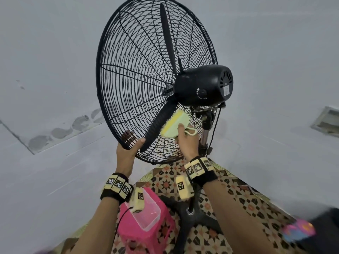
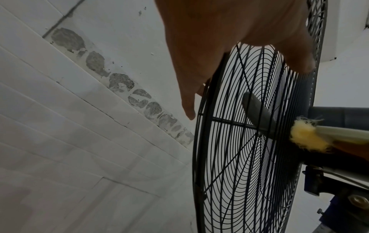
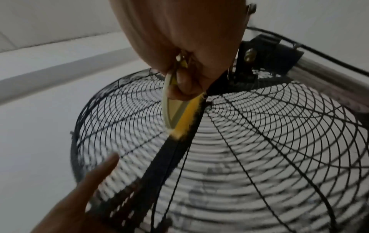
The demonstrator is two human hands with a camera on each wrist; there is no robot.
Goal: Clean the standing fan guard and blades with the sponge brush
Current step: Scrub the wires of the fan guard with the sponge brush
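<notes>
- The fan (image 1: 157, 79) is shown from behind, its black wire guard (image 1: 117, 52) tilted and facing left toward the pale wall (image 1: 45, 52); the black motor housing (image 1: 203, 85) is seen at the right of the guard.
- The guard's lower rim is gripped by the left hand (image 1: 128, 149), with the thumb laid on the near side and the fingers curled round the far side, where they are seen through the wires; the same grip is seen in the left wrist view (image 2: 229, 31).
- The sponge brush (image 1: 175, 125), pale green with a yellow strip, is held by the right hand (image 1: 185, 142), the fingers being closed on its body; its looped handle (image 1: 190, 132) is seen just right of the fingers.
- The brush is pressed against the lower blade (image 1: 159, 123), just below the motor housing and left of the stand pole (image 1: 204, 136); in the right wrist view the yellow edge (image 3: 185, 119) is seen lying along the blade (image 3: 165, 157).
- A second blade (image 1: 167, 37) is seen pointing upward inside the guard.
- A pink stool (image 1: 143, 230) carrying a clear tub (image 1: 146, 213) is seen near, below the left wrist, beside the fan base (image 1: 190, 217) on a patterned mat (image 1: 229, 198).
- Marker bands are worn on both wrists.
</notes>
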